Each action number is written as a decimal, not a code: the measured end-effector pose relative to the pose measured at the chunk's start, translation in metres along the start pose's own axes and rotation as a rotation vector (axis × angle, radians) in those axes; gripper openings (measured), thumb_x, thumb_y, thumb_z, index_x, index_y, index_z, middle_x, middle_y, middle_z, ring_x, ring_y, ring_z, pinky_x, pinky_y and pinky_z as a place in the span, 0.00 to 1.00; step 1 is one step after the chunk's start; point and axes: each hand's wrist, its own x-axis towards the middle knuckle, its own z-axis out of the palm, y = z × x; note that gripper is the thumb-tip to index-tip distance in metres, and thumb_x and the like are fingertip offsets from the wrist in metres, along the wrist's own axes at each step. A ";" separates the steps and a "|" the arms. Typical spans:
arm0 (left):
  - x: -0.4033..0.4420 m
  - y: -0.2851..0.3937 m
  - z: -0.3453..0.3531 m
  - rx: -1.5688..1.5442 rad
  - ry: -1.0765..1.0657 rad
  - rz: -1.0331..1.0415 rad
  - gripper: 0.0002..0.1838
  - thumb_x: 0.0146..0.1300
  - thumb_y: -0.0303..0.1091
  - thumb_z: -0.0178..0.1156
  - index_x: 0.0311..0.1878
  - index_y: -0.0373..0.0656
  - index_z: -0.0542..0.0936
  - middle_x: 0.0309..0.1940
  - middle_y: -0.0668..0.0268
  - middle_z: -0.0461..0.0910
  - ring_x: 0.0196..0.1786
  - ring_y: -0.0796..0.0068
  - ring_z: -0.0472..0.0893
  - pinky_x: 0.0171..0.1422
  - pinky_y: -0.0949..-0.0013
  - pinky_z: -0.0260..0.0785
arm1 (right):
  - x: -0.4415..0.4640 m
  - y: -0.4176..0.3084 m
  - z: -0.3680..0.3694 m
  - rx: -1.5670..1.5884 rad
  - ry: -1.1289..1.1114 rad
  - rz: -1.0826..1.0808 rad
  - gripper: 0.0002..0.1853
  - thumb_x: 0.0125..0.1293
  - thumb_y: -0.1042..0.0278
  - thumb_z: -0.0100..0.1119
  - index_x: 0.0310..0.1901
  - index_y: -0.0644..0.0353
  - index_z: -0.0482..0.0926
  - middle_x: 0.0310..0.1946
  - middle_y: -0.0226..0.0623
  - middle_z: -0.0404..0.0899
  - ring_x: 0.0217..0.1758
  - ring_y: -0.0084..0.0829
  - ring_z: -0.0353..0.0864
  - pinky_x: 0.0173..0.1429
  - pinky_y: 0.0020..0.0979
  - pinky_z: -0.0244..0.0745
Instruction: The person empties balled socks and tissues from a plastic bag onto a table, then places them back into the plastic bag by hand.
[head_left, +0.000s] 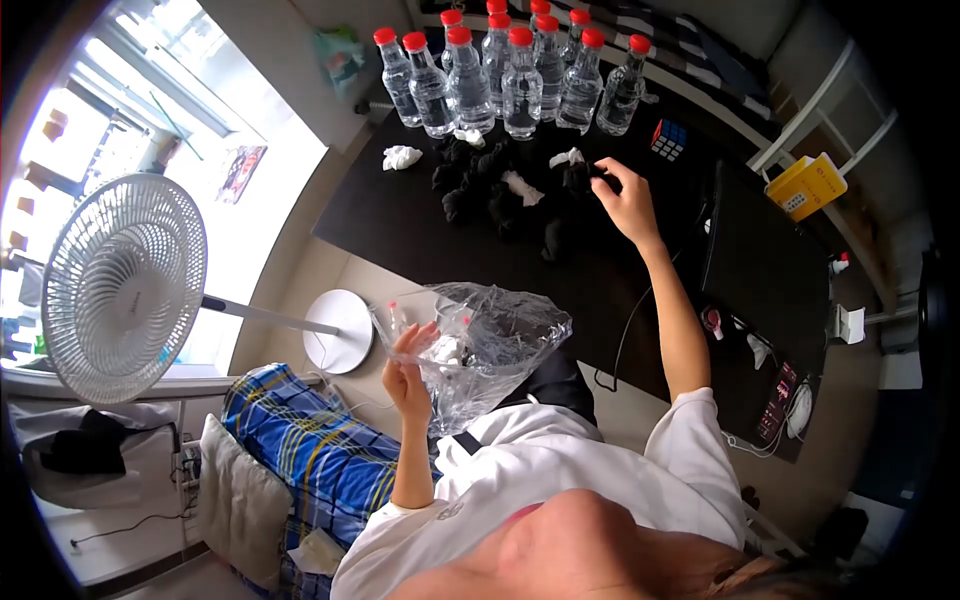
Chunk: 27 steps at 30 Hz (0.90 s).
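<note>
A clear plastic bag with white and dark items inside hangs open by the near edge of the dark table. My left hand grips its left rim, fingers partly behind the plastic. On the table, my right hand has its thumb and fingers bent together at the right side of a small black bundle. More black bundles lie to the left, with a white bundle among them and another white one apart at the left.
Several clear bottles with red caps stand along the table's far side. A puzzle cube sits right of them, and a black monitor is at the right. A white fan stands left; a cable hangs over the near edge.
</note>
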 end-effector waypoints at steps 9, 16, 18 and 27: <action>0.005 0.011 0.007 0.027 -0.023 -0.027 0.33 0.82 0.54 0.43 0.67 0.28 0.72 0.58 0.44 0.82 0.62 0.54 0.82 0.69 0.54 0.71 | -0.056 -0.170 -0.024 0.173 -0.709 -0.332 0.27 0.61 0.54 0.73 0.59 0.56 0.82 0.41 0.39 0.87 0.42 0.38 0.88 0.50 0.36 0.82; -0.002 0.011 0.008 0.028 -0.033 -0.016 0.29 0.83 0.48 0.42 0.65 0.28 0.74 0.58 0.44 0.83 0.60 0.57 0.83 0.69 0.56 0.71 | -0.081 -0.181 0.003 0.269 -0.656 -0.516 0.31 0.62 0.41 0.66 0.62 0.51 0.81 0.54 0.38 0.83 0.58 0.45 0.79 0.63 0.43 0.75; -0.004 0.012 0.008 0.027 -0.015 -0.048 0.31 0.82 0.51 0.44 0.66 0.28 0.73 0.58 0.45 0.82 0.61 0.57 0.83 0.69 0.56 0.71 | -0.085 -0.187 0.005 0.323 -0.655 -0.645 0.29 0.64 0.42 0.66 0.60 0.52 0.82 0.58 0.38 0.80 0.63 0.47 0.75 0.69 0.46 0.70; -0.003 0.009 0.002 0.013 0.004 -0.042 0.34 0.81 0.55 0.44 0.66 0.28 0.72 0.58 0.45 0.82 0.62 0.55 0.82 0.70 0.53 0.71 | -0.036 -0.110 0.017 -0.074 -0.160 -0.333 0.27 0.60 0.61 0.74 0.62 0.49 0.79 0.61 0.39 0.76 0.60 0.44 0.75 0.62 0.44 0.74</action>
